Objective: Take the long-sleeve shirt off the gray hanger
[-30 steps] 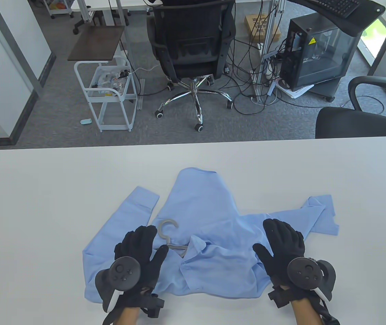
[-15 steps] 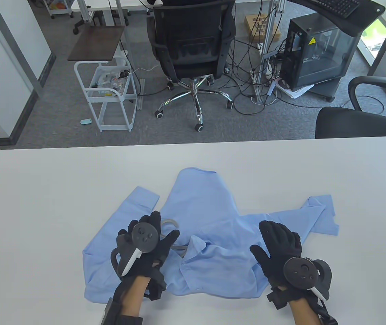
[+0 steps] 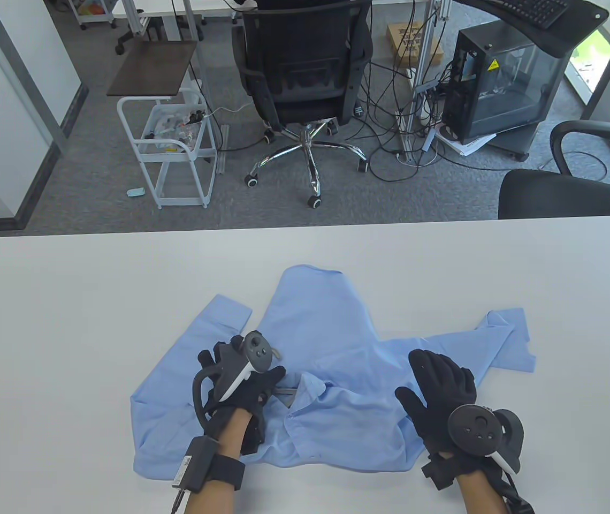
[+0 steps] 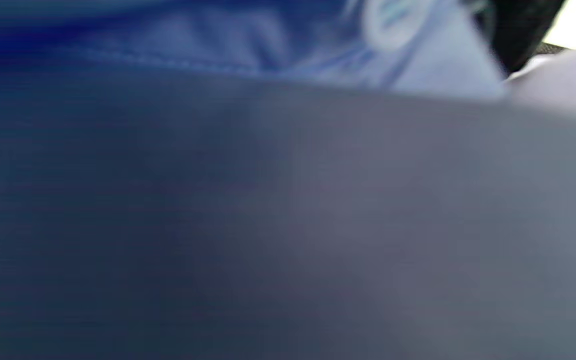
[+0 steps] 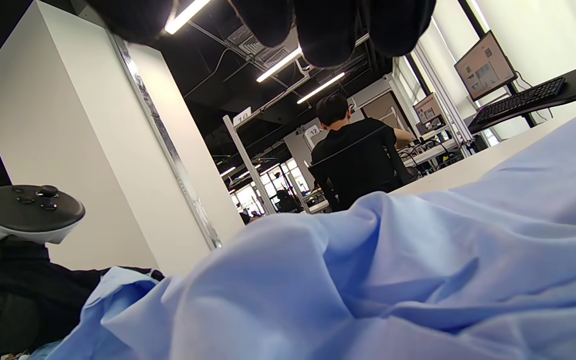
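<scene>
A light blue long-sleeve shirt (image 3: 337, 342) lies spread on the white table (image 3: 69, 300), collar toward me. A short piece of the gray hanger (image 3: 285, 391) shows at the collar opening; its hook is under my left hand. My left hand (image 3: 262, 375) is turned on its side and grips the hanger at the hook and neck, thumb across it. My right hand (image 3: 441, 375) rests flat and open on the shirt's right shoulder. The left wrist view is a blur of blue cloth (image 4: 218, 40). The right wrist view shows shirt folds (image 5: 418, 260) below my fingertips (image 5: 328, 30).
The shirt's sleeves reach out left (image 3: 219, 316) and right (image 3: 503, 342). A black chair (image 3: 567, 198) stands at the table's far right edge and an office chair (image 3: 305, 69) behind the table. Bare tabletop lies on both sides and beyond the shirt.
My left hand moved forward onto the hanger's hook, rolled onto its side and closed on it. My right hand stayed flat on the shirt.
</scene>
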The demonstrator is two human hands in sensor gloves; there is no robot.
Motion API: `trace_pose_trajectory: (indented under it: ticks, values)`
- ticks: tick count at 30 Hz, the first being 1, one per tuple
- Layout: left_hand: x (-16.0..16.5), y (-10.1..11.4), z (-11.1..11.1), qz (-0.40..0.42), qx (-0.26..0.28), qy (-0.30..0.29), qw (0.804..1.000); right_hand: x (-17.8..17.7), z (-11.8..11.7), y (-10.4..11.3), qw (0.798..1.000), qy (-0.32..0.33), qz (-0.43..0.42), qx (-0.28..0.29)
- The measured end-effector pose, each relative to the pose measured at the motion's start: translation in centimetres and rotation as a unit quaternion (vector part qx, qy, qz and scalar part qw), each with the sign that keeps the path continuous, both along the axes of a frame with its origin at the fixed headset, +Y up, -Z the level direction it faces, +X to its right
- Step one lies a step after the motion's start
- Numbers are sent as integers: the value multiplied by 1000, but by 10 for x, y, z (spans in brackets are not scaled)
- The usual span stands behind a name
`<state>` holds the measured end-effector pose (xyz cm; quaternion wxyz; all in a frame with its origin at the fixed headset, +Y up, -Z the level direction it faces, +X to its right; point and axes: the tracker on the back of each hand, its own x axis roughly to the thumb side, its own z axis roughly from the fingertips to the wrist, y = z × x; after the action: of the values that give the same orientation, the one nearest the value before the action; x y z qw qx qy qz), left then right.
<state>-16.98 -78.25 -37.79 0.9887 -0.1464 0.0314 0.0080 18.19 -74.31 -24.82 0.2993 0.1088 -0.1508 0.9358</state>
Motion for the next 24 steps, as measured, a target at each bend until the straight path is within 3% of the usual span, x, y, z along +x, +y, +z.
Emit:
trace_pose_trajectory:
  ticks: [13, 20, 24]
  values:
    - [10, -15, -11, -25, -59, 16, 998, -4, 1, -1, 1000, 9, -6, -1]
    - [15, -18, -17, -17, -33, 27, 999, -4, 1, -1, 1000, 13, -12, -5]
    - [10, -4, -16, 26, -27, 26, 999, -4, 0, -1, 1000, 13, -12, -4]
